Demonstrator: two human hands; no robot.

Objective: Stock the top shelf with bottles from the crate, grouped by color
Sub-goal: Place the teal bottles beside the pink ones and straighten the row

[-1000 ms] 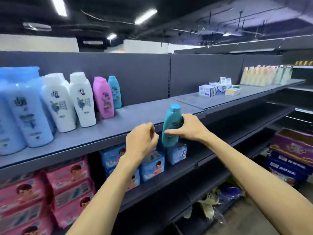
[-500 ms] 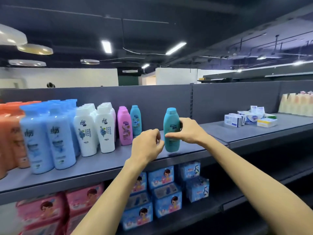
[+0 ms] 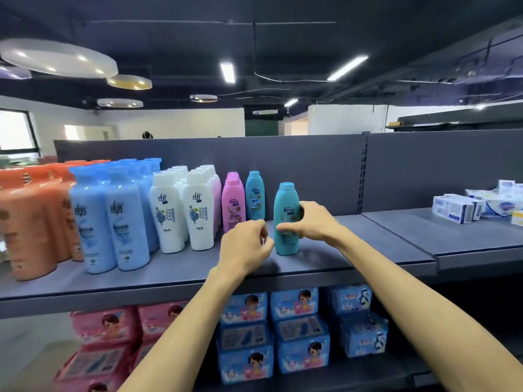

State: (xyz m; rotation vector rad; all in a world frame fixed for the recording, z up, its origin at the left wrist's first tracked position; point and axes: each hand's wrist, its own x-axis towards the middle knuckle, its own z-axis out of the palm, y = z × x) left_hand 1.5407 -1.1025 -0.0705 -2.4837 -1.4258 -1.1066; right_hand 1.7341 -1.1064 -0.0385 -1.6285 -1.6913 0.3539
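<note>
A teal bottle [image 3: 286, 219] stands upright on the grey top shelf [image 3: 339, 250], and my right hand [image 3: 310, 220] grips its middle from the right. My left hand [image 3: 244, 244] hovers just left of it with curled fingers, holding nothing. Further back stands a second teal bottle [image 3: 254, 195] beside pink bottles [image 3: 233, 202]. To the left come white bottles [image 3: 181, 207], light blue bottles [image 3: 110, 219] and orange bottles [image 3: 31, 219], grouped by colour. No crate is in view.
Small white and blue boxes [image 3: 458, 206] sit on the shelf section to the right. Pink packs [image 3: 104, 335] and blue packs [image 3: 297, 329] fill the shelf below. A grey back panel [image 3: 311, 165] runs behind the bottles.
My right hand has carried the teal bottle up from the shelf edge and set it standing on the top shelf. My view has risen and both hands moved up with it.
</note>
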